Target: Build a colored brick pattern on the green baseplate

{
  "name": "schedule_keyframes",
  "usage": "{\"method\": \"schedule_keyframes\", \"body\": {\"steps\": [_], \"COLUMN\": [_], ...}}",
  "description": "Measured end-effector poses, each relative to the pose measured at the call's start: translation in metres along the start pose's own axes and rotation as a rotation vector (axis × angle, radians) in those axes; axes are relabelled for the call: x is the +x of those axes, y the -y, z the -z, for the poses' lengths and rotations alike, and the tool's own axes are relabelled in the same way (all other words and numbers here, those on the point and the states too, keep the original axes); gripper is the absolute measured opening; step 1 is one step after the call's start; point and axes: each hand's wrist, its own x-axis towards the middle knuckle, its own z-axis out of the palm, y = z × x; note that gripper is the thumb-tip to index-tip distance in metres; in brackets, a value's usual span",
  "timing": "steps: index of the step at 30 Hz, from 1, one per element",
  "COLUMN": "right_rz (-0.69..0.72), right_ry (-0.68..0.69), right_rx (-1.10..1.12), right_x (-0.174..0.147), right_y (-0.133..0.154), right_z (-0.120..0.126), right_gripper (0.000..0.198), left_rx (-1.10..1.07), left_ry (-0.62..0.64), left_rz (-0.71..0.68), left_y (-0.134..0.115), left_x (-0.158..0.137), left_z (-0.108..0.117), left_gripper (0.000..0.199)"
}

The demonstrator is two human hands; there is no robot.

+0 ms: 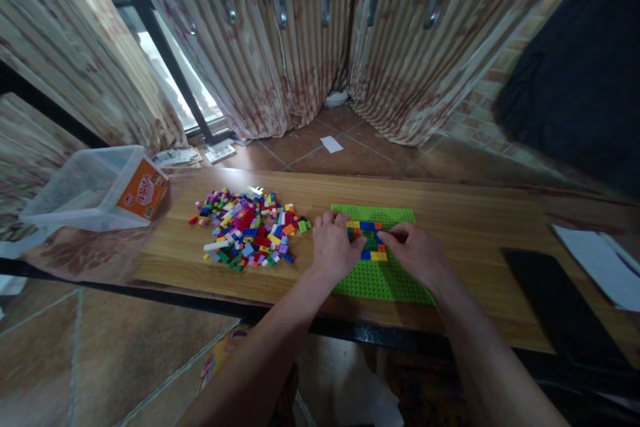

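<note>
A green studded baseplate (pixel 383 288) lies on the table under both my hands. On it stands a low rectangular outline of toy bricks (pixel 367 226) in yellow, blue, orange and red, with some green bricks inside. My left hand (pixel 334 245) rests over the outline's left side, fingers apart and thumb near its inner edge, with nothing visibly held. At the right side, my right hand (pixel 414 255) pinches thumb and forefinger together on a small toy brick, where blue shows at the fingertips. The fingers partly hide it, and I cannot tell whether it is attached.
Left of the baseplate spreads a pile of loose, mixed-colour bricks (pixel 250 230) on the wooden table (pixel 475 227). A clear plastic bin (pixel 90 190) with an orange label sits at the far left. To the right lie a black flat object (pixel 560 303) and white paper (pixel 600 260).
</note>
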Motion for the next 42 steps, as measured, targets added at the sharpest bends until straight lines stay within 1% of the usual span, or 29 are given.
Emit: {"method": "schedule_keyframes", "body": {"steps": [4,9,17,27,31,36,39,42], "right_rz": [-0.002,-0.006,0.045,0.029,0.032,0.018,0.027,0.032], "right_ry": [0.01,0.001,-0.011,0.069,0.08,0.038,0.019,0.033], "right_rx": [-0.066,-0.116,-0.087,-0.079,-0.045,0.015,0.056,0.1], "right_x": [-0.002,-0.003,-0.001,0.007,0.006,0.001,0.001,0.003], "right_y": [0.004,0.008,0.005,0.007,0.009,0.008,0.004,-0.002], "right_z": [0.0,-0.001,-0.006,-0.006,-0.005,-0.007,-0.008,-0.004], "right_gripper": [0.033,0.03,0.027,0.022,0.022,0.022,0.027,0.035], "left_rx": [0.008,0.007,0.002,0.019,0.019,-0.001,-0.013,-0.03], "left_ry": [0.012,0.007,0.035,0.114,0.129,0.13,0.104,0.085], "left_rz": [0.016,0.035,0.089,0.159,0.161,0.143,0.109,0.088], "left_y": [-0.002,-0.005,-0.006,-0.007,-0.007,-0.004,-0.002,0.002], "left_x": [-0.001,-0.002,-0.002,0.009,0.011,0.009,0.005,0.005], "left_z": [0.001,0.001,0.001,0.002,0.003,0.004,0.003,0.004], "left_gripper": [0.046,0.046,0.05,0.058,0.059,0.058,0.057,0.05]}}
